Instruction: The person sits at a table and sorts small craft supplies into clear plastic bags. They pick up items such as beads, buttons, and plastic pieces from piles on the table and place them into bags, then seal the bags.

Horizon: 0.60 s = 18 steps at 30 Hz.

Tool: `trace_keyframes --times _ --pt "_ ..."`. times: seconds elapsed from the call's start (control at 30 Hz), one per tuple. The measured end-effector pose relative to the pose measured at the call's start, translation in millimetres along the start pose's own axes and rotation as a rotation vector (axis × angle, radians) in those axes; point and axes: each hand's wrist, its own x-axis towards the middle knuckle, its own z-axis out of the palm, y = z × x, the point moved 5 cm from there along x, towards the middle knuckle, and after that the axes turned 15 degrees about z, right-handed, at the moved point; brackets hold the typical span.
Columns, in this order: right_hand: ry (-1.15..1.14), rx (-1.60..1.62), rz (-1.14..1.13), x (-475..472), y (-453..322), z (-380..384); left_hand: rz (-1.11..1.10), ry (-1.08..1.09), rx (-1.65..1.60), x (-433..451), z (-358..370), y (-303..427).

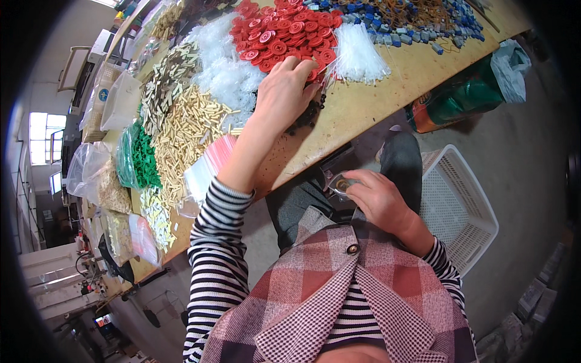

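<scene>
My left hand (286,90) reaches over the worktable, with fingertips at the near edge of a heap of red plastic wheels (290,31). What its fingertips hold is hidden. Close to its thumb lie small black parts (306,118) and a bundle of thin white plastic sticks (361,56). Low over my lap, my right hand (379,197) grips a small clear plastic bag (340,183) with some brownish parts inside. Left of my left forearm is a stack of clear zip bags (211,165) with red edges.
Piles of short wooden dowels (190,129), clear plastic pieces (222,59), green parts (145,152) and small motors with wires (408,25) cover the wooden table (354,106). A white plastic basket (458,204) and a green sack (467,97) stand on the floor at right.
</scene>
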Motion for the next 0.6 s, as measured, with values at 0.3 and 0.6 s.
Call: trace_keyframes --times 0.3,0.6 --pt "0.043 0.090 0.054 -3 13 -20 0.024 0.076 0.107 10 17 -32" --pt "0.055 0.109 0.045 17 -3 -24 0.120 0.137 -0.664 -55 -31 84"
